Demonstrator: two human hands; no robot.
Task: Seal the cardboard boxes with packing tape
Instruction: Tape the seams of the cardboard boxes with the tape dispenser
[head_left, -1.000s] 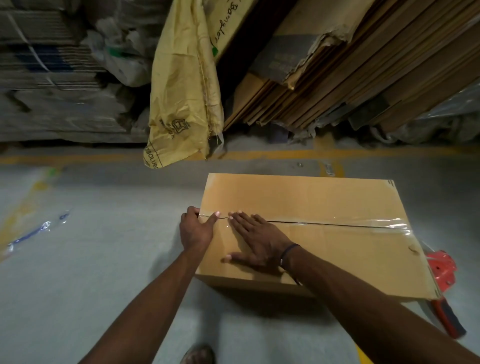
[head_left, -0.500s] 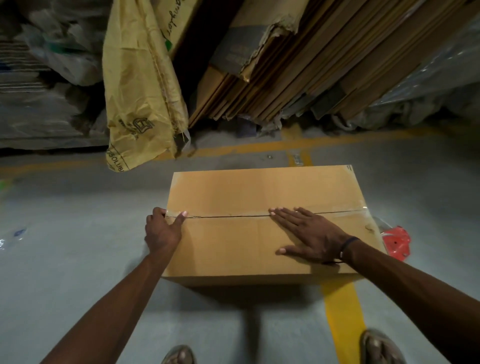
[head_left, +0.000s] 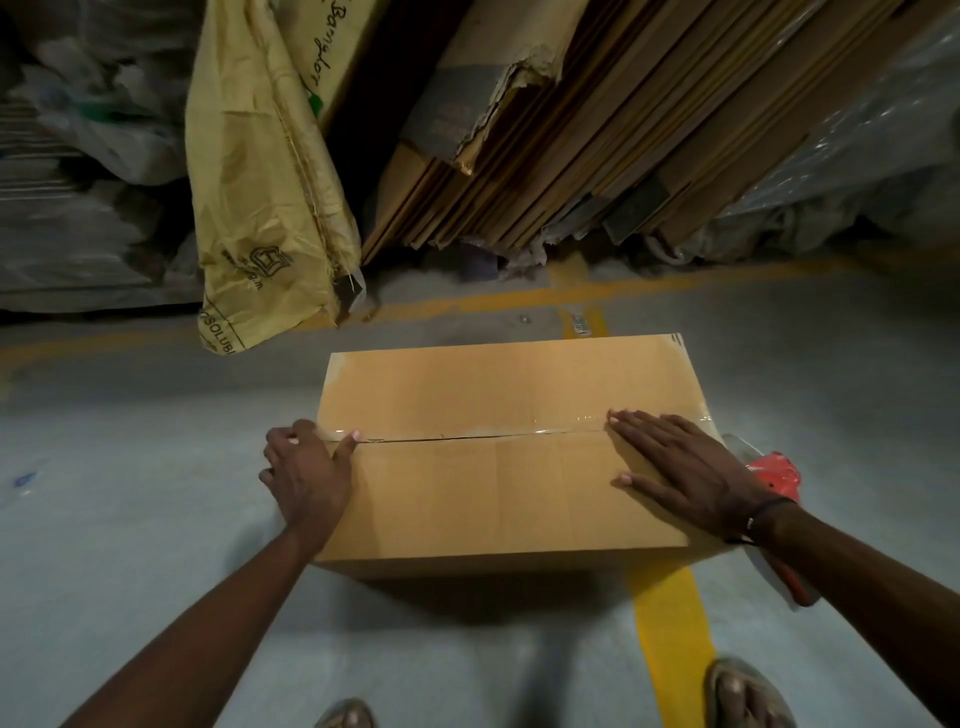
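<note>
Left hand curled round left end of box, thumb on tape. Right hand flat, fingers straight, pressing tape.

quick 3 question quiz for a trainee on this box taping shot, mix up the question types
1. True or false: the right hand lies flat, fingers straight, on top of the box.
2. Where is the left hand? A) on the yellow sack B) at the box's left edge, thumb on the tape at the seam C) holding the tape dispenser
3. Fill in: the red tape dispenser lies on the floor to the ____ of the box.

Key: 1 true; 2 B; 3 right
</note>
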